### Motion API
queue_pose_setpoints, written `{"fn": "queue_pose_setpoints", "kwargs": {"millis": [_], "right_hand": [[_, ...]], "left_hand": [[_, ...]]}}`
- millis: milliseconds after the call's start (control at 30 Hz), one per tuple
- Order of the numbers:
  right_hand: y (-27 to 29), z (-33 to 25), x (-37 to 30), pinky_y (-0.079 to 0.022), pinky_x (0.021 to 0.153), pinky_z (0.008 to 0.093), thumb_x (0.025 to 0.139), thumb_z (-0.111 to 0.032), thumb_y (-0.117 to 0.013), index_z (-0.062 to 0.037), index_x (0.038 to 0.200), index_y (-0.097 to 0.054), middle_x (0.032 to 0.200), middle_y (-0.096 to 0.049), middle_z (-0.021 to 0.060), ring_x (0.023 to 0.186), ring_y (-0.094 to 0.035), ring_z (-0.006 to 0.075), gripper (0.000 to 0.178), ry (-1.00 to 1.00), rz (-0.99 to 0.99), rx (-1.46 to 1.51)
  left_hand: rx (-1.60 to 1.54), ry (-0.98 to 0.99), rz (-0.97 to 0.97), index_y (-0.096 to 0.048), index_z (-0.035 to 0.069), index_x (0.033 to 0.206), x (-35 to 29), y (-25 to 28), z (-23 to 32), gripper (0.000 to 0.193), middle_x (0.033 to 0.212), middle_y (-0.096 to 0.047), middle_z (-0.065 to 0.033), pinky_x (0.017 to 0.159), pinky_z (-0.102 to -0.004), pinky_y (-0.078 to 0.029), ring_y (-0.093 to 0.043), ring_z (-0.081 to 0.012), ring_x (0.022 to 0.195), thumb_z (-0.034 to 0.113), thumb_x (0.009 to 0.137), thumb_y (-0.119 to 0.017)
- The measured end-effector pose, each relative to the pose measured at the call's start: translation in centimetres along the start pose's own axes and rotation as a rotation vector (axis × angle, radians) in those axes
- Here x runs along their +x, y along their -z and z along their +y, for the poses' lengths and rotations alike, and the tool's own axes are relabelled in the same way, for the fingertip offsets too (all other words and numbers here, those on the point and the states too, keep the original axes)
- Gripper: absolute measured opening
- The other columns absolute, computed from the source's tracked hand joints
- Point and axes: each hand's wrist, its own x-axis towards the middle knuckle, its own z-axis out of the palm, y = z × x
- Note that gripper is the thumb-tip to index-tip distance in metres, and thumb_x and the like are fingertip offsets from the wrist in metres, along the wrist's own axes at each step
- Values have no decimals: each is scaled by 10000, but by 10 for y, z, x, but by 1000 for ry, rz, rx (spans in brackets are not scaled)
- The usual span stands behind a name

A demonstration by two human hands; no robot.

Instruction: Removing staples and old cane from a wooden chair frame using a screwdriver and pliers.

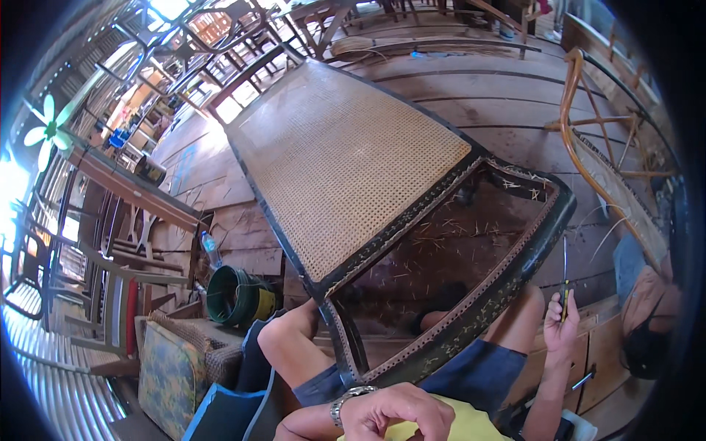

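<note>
A long dark-painted wooden furniture frame (460, 321) stretches away from my lap. Woven cane (353, 154) fills its far section, while the near section is an opening edged with a row of small holes. My right hand (562, 327) is raised to the right of the frame, closed around the black-and-yellow handle of a screwdriver (565, 268), its thin metal shaft pointing up. Below the near rail, close to my body, my left hand (401, 413) is curled, with a metal watch on the wrist. Its fingertips are hidden, so anything in them does not show.
Cane scraps (448, 228) litter the plank floor under the opening. A green bucket (234, 296) and a plastic bottle (211, 250) stand left of my knee, near a patterned cushion (173, 367). At right, a curved wooden chair frame (570, 140) leans beside another person (647, 309).
</note>
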Motion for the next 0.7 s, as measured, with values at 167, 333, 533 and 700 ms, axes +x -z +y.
{"fn": "queue_pose_setpoints", "kwargs": {"millis": [167, 333, 533, 700], "right_hand": [[-12, 12, 3, -491, 600, 249, 1074, -277, -572, -29, 1261, -604, 1003, -651, 84, 732, -575, 121, 313, 17, -89, -86], [-15, 9, -15, -477, 665, 263, 1072, -295, -573, -46, 1351, -579, 1030, -629, 41, 763, -559, 110, 374, 70, -71, -130], [15, -6, -45, -481, 697, 271, 1074, -301, -565, -64, 1345, -594, 1000, -644, 7, 791, -565, 107, 361, 144, 103, -247], [64, -23, -87, -487, 736, 275, 1052, -221, -588, -57, 1255, -624, 953, -660, 13, 828, -601, 121, 264, 140, 251, -653]], "left_hand": [[-242, -188, -54, -675, -5, 994, 26, -16, -1, 230, 851, -651, -139, 574, -362, -451, -586, -278, 667, 212, 949, -737], [-407, -108, -3, -658, -5, 928, 30, -26, -15, 273, 810, -615, -131, 553, -363, -414, -547, -282, 636, 259, 956, -724], [-596, -99, -96, -649, -3, 896, 51, -29, -34, 340, 777, -589, -130, 551, -380, -382, -527, -281, 620, 327, 954, -708], [-116, 114, -674, -665, -6, 944, 46, 10, -37, 307, 842, -618, -127, 591, -367, -434, -579, -263, 688, 297, 964, -705]]}}
